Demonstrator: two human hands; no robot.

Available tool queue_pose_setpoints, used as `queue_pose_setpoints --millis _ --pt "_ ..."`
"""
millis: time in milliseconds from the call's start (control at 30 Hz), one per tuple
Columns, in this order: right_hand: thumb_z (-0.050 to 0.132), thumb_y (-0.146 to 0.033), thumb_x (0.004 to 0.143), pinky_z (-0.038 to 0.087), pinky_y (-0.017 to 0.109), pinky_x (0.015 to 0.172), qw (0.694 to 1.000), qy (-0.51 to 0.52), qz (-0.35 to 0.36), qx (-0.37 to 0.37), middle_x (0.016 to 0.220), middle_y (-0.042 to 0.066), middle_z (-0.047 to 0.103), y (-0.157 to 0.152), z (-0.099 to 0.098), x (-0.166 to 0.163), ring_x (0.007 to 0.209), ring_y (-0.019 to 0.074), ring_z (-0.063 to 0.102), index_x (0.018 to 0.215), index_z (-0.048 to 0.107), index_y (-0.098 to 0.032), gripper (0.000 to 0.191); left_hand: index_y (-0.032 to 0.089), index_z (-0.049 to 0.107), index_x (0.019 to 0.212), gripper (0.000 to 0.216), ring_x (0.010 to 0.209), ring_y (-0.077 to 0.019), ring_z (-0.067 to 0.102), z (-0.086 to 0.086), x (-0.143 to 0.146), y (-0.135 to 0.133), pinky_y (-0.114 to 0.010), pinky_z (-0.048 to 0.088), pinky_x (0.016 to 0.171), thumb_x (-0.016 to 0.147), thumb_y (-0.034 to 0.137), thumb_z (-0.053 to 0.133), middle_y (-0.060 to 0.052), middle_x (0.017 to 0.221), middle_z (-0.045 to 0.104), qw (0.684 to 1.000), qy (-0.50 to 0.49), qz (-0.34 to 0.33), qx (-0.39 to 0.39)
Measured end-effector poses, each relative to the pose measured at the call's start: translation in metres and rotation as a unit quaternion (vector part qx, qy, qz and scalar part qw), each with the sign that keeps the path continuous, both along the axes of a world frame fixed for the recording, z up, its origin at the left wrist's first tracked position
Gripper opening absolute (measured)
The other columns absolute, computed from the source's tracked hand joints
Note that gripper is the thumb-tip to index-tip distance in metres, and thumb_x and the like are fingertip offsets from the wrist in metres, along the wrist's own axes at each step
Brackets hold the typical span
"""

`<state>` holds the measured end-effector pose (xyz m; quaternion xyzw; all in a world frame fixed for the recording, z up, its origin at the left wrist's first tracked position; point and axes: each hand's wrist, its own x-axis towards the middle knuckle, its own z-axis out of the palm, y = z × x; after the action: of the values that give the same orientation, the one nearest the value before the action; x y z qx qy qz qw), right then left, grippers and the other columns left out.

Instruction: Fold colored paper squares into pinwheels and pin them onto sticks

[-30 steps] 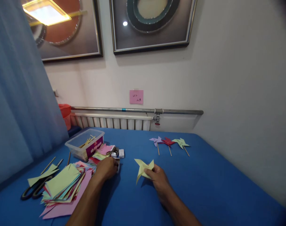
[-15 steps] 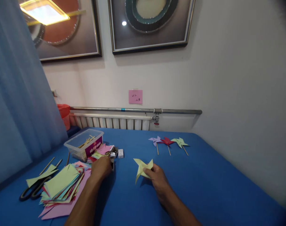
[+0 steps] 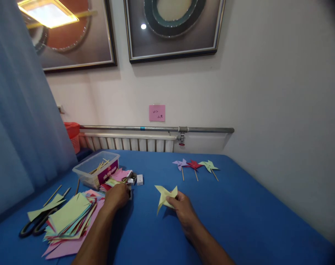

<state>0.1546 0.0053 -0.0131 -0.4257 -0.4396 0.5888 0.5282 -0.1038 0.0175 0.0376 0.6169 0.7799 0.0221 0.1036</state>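
Note:
My right hand (image 3: 182,209) pinches a pale yellow paper pinwheel (image 3: 164,197) with no stick on it, its blades folded toward the centre. Over a small open box (image 3: 130,192) is my left hand (image 3: 117,195), back upward; its fingertips are hidden, so their grip does not show. Coloured paper scraps (image 3: 120,174) and another little box with shiny metal bits (image 3: 132,178) lie just beyond that hand. A small white box (image 3: 139,179) stands to their right.
A stack of cut paper squares (image 3: 69,215) lies left, with black-handled scissors (image 3: 37,224) beside it. Behind is a clear plastic tub (image 3: 87,167) of wooden sticks. Purple (image 3: 180,164), red (image 3: 194,165) and green (image 3: 208,166) pinwheels on sticks lie at the back right of the blue table.
The whole view has shifted slightly as the camera turned. My right hand still holds the yellow pinwheel, and my left hand stays at the small box.

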Motion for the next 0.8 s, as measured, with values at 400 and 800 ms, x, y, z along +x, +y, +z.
queue_pose_setpoints --millis 400,800 --pt "0.08 -0.036 0.067 0.053 0.031 0.073 1.0 -0.011 0.0 0.005 0.084 0.006 0.078 0.0043 -0.0057 0.0007 0.076 0.0223 0.07 0.089 0.076 -0.017 0.03 0.019 0.077 0.094 0.026 0.105 -0.0346 0.074 -0.0012 0.0019 0.0008 -0.038 0.053 0.08 0.088 0.022 0.052 -0.018 0.113 0.078 1.0 0.009 -0.026 0.003" --pt "0.078 -0.032 0.068 0.052 0.03 0.073 1.0 -0.011 -0.001 0.005 0.085 0.005 0.079 0.0009 0.0001 0.0003 0.077 0.022 0.07 0.092 0.078 -0.016 0.03 0.017 0.078 0.097 0.03 0.106 -0.0349 0.074 -0.0051 0.003 0.0022 -0.039 0.054 0.081 0.089 0.021 0.05 -0.02 0.114 0.078 0.999 0.04 -0.027 -0.009"
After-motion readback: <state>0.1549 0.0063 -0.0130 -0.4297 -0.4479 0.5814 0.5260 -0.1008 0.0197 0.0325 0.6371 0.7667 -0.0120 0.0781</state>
